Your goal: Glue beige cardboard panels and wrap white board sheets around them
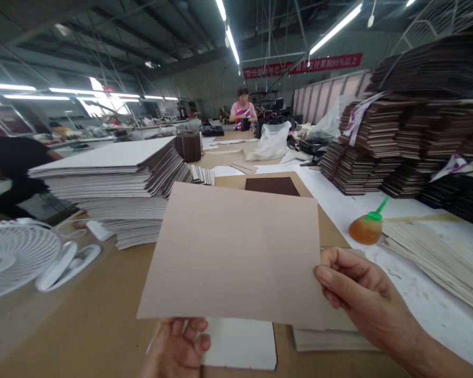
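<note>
A flat beige sheet (240,252), stiff like card, is held up tilted in front of me. My right hand (358,289) pinches its right edge between thumb and fingers. Palm up, my left hand (179,346) is just below the sheet's lower left edge, with its fingers loosely curled and apart. Whether its fingertips touch the sheet I cannot tell. Beneath, a white panel with a dark edge (240,344) lies on the table beside the left hand. Pale sheets (335,338) are stacked under the right hand, partly covered. A dark brown panel (274,185) shows behind the held sheet.
To the left rises a tall stack of white-faced panels (102,163), near a white fan (19,257). An orange bottle with a green nozzle (366,229) stands at right, before bundled brown stacks (374,131). A co-worker (243,110) is across the table, behind a plastic bag (270,142).
</note>
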`<state>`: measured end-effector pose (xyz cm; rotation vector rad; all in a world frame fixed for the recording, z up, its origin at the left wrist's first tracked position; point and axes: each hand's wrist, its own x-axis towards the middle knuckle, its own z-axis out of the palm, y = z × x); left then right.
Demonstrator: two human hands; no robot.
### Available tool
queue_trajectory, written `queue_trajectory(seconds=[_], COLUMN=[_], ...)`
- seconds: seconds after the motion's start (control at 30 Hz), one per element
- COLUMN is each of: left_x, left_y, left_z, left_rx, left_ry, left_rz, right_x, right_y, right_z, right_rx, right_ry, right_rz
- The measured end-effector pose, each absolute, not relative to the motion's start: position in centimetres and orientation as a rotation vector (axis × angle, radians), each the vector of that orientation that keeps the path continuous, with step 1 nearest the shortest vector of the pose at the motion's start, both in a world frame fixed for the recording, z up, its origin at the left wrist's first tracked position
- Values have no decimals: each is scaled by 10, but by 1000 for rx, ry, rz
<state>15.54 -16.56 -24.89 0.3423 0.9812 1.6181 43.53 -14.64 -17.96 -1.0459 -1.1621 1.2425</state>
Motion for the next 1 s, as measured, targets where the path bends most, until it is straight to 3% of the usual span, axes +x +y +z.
queue_trajectory(seconds=[0.17,0.3,0.63,1.0], left_x=[115,108,84,43], left_y=[-153,-149,-140,-117], left_z=[-220,-207,-227,-253], left_rx=[405,528,852,798], left_ry=[1134,1330,1942,1807], left_rz=[1819,1600,1211,897], right_x=[433,416,389,373], right_y=[-147,-146,-141,-139], right_z=[-185,-194,-207,-234], right_rx=[-1129,-1221,-1325,-1546], right_ry=[-1260,-1280,-1228,-1215], right_rz=[1314,1423,1534,1550])
